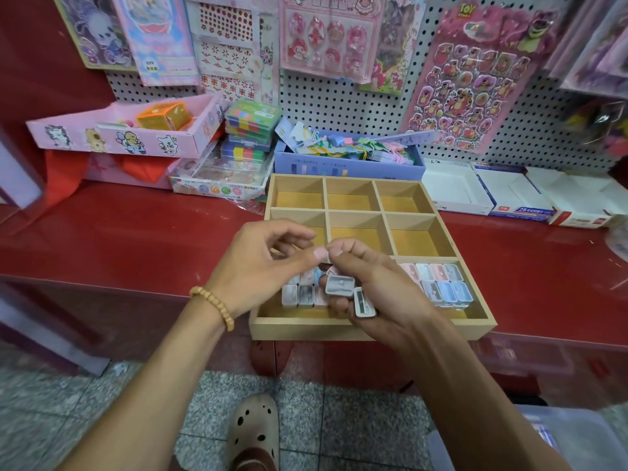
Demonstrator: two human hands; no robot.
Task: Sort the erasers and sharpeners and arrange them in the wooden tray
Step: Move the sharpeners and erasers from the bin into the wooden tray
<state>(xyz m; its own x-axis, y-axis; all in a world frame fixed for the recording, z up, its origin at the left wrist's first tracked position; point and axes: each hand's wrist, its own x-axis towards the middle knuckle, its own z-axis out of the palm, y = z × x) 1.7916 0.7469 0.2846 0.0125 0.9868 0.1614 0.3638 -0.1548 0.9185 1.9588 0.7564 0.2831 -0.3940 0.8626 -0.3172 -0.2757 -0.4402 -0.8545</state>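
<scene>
Grey tiled floor (102,419) and a beige clog (253,433) occupy the nearest field, below the red counter (119,232). Above the counter edge both hands work over the front of the wooden tray (370,329). Right hand (380,294): fingers curled, cradling at least two loose sharpeners (339,284), one grey-lidded and flat, one standing on edge just beside it. Left hand (268,263): thumb and forefinger pinched on a small pale piece at the right hand's fingertips; whether this is another sharpener cannot be told. A bead bracelet (212,305) sits on the left wrist. Location of task items: the tray's wide front compartment holds two groups of sharpeners, a short row (299,295) at its left and a fuller block in pink, blue and grey (441,283) at its right, well apart, with the hands between them. The six square compartments (351,198) behind show only bare bases. Step in hand, as judged: feeding sharpeners one at a time from the right-hand stock into the front rows. The next move calls for lowering the pinched piece flush against the left row, lid up, without disturbing its neighbours. No erasers can be picked out. Beyond the tray stand a blue box (350,164), white boxes (455,195) and a pegboard (339,103) hung with stickers
</scene>
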